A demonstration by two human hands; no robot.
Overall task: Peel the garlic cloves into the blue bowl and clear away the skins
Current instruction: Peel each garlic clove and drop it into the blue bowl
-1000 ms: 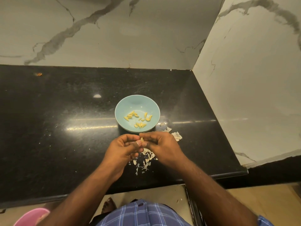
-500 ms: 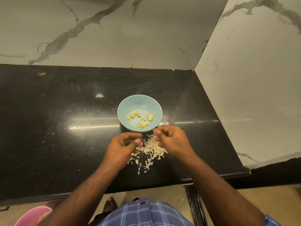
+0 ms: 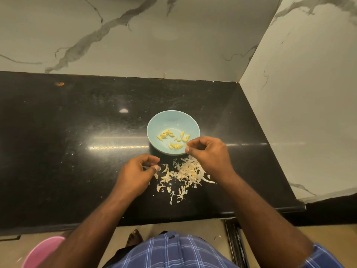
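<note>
The light blue bowl (image 3: pixel 154 122) stands mid-counter and holds several peeled yellow garlic cloves (image 3: pixel 173 141). Just in front of it, a loose heap of pale garlic skins (image 3: pixel 186 173) lies on the black countertop (image 3: pixel 77 151). My right hand (image 3: pixel 209 154) hovers at the bowl's near right rim, with thumb and forefinger tips close together. Whether a clove sits between them I cannot tell. My left hand (image 3: pixel 135 174) rests left of the skins, its thumb and forefinger pinched on a thin strip of skin.
Marble walls close the counter at the back and on the right, forming a corner. The counter's front edge runs just below the skins. A pink container (image 3: pixel 43 250) stands on the floor at the lower left. A small orange speck (image 3: pixel 60 83) lies far back left.
My hands, joined over the skins on a clove a second ago, have parted. The right hand rose to the bowl's rim and the left slid left, uncovering the skins.
</note>
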